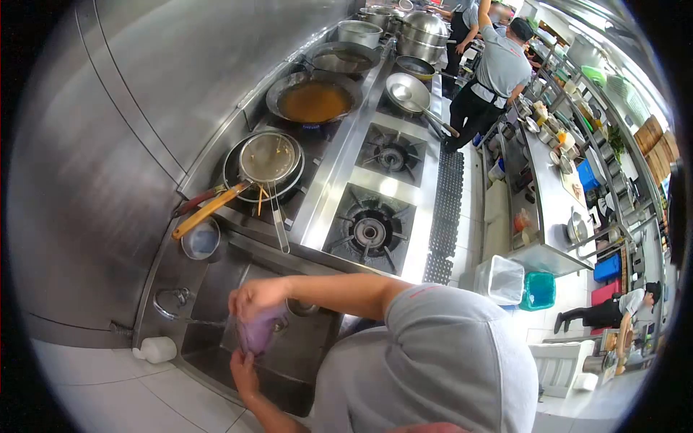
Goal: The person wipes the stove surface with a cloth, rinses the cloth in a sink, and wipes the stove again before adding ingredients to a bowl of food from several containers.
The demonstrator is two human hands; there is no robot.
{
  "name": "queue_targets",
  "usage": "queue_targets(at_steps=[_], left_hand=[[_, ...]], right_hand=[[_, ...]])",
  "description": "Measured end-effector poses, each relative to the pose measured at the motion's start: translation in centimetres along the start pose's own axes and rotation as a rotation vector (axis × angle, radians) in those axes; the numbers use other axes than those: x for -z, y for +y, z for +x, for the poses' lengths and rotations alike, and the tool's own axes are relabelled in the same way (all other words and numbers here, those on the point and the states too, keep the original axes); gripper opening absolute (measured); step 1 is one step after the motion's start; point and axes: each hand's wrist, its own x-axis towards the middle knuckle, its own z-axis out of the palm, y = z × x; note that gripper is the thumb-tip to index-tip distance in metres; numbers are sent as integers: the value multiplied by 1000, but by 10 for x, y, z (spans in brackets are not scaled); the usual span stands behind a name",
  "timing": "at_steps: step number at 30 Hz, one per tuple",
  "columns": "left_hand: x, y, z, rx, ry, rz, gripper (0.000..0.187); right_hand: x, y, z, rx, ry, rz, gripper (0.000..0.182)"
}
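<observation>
Both hands are over a steel sink (303,361). My right hand (258,297), fingers closed, grips the upper end of a purple cloth (261,332). At the cloth's lower end my left hand (244,372) has its fingers pinched on the edge. The cloth hangs bunched between the two hands, above the sink basin. A curved tap (170,304) points toward the cloth from the wall side, and a thin stream appears to run from it. Partly hidden behind the cloth and my right hand is a round metal piece in the basin.
Beside the sink a strainer (269,156) rests across a wok, its wooden handle jutting toward me. A metal pot (201,238) stands at the sink's corner. A wok of brown liquid (314,101) and bare burners (369,232) lie beyond. A co-worker (498,65) stands farther along the aisle.
</observation>
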Motion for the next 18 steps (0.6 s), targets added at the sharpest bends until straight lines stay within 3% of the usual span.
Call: queue_targets(at_steps=[1,2,3,5,6,9,13,15,16,18], left_hand=[[-6,-1,0,-1,2,-2,33],[-16,-3,1,32,116,-260,38],[-25,1,3,66,228,-519,43],[-40,-25,32,89,195,-710,52],[-44,-33,42,113,159,-897,62],[-66,-40,51,204,-29,-1141,59],[-78,-28,53,198,-392,-1301,56],[-79,-11,55,141,-693,-1353,56],[-83,0,56,129,-791,-1354,55],[-77,-19,63,184,-570,-1284,55]], right_hand=[[0,-3,-1,-102,197,263,26],[-11,-6,-5,-163,404,586,18],[-23,-3,-3,-164,402,583,18],[-59,10,0,-72,604,338,19],[-80,12,-1,-27,472,93,21],[-133,18,-7,199,22,-504,32],[-101,30,-6,91,138,-695,37],[-82,62,3,-75,487,-749,35],[-88,66,4,-84,446,-796,31],[-121,64,0,-15,343,-766,29]])
